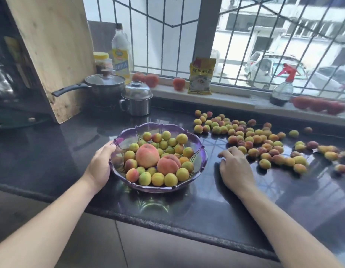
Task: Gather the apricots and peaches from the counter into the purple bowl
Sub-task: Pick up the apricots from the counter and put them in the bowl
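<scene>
My left hand (102, 163) holds the rim of the purple bowl (203, 157), with my fingers curled over its edge to keep it from sliding. The bowl sits on the dark worktop (52, 151) in front of me. It has lots of small apricots (157, 178) in it and two big peaches (147, 155) in the middle, so a good part of the job is done.

My right hand (235, 167) rests palm down on the worktop, right of the bowl. Its fingers bend down beside the loose fruit, and I cannot tell if they have one.

Many more apricots on the worktop (251, 136) lie spread out to the right, all the way to the edge of what I see. I see no big peaches left out there. I think I am about one third done.
</scene>
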`<action>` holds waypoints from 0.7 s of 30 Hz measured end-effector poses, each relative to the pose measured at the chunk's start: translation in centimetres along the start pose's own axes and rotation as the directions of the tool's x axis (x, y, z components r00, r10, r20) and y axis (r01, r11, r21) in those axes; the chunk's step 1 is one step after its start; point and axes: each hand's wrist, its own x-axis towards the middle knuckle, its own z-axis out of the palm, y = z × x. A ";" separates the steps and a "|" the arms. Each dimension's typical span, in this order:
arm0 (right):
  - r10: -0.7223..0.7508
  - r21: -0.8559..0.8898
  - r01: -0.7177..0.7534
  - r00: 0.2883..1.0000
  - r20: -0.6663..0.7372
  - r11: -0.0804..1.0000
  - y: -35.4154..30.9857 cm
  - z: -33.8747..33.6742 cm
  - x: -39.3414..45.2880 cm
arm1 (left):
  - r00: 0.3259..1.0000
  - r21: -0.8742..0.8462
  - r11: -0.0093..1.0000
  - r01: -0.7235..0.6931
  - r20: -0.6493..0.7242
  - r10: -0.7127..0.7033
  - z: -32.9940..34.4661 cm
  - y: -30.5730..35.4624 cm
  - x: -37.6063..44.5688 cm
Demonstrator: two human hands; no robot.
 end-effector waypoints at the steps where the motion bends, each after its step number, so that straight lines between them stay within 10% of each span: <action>1: 0.007 -0.051 -0.008 0.999 -0.036 0.999 0.3 0.0 0.0 | 1.000 0.000 1.000 0.025 0.011 -0.025 0.3 0.4 -0.2; 5: 0.081 -0.251 -0.115 0.987 -0.139 0.961 2.1 -0.5 0.5 | 0.996 0.090 0.995 0.052 0.073 -0.059 1.9 1.2 -0.8; 10: 0.276 -0.355 -0.240 0.960 0.054 0.903 3.6 -0.7 1.9 | 0.993 0.208 0.977 0.053 0.094 -0.074 4.8 1.3 -1.9; 21: 0.182 -0.312 -0.208 0.977 -0.110 0.927 4.0 0.2 3.5 | 0.973 0.372 0.909 -0.187 -0.058 0.224 5.0 1.3 -5.6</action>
